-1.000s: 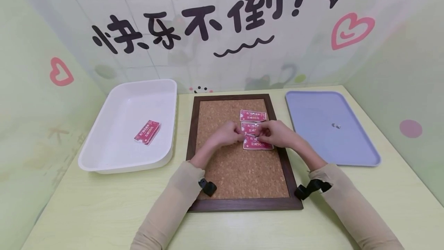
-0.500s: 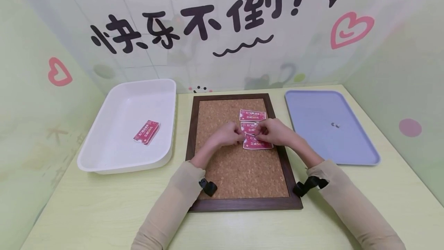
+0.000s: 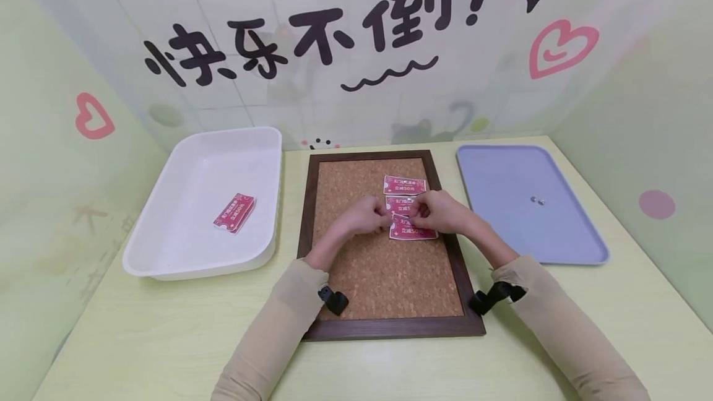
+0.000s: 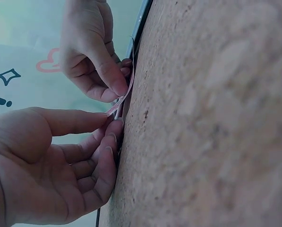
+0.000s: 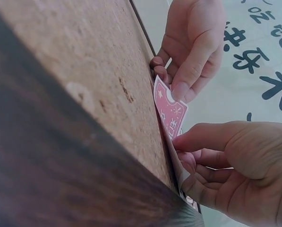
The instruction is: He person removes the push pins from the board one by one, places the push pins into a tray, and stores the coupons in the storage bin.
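Note:
A pink paper coupon (image 3: 413, 231) lies lowest of three in a column on the framed cork board (image 3: 384, 283). My left hand (image 3: 366, 214) pinches its upper left corner between thumb and fingers; the right wrist view shows that coupon corner (image 5: 171, 106) lifted off the cork. My right hand (image 3: 441, 211) pinches the same coupon's upper edge with thumb and forefinger; whether a pin is between them is hidden. Just above, partly covered by my fingers, is the middle coupon (image 3: 397, 206). The top coupon (image 3: 405, 185) lies flat, with a small shiny pin on it.
At the left stands a white plastic tub (image 3: 206, 169) with a small stack of pink coupons (image 3: 235, 213) inside. A blue tray (image 3: 518, 178) at the right bears a few small silvery pins (image 3: 537, 200). A printed sheet hangs behind the table (image 3: 384, 370).
Both hands stay at the lowest coupon with almost no movement. The whole head view has shifted very slightly to the left.

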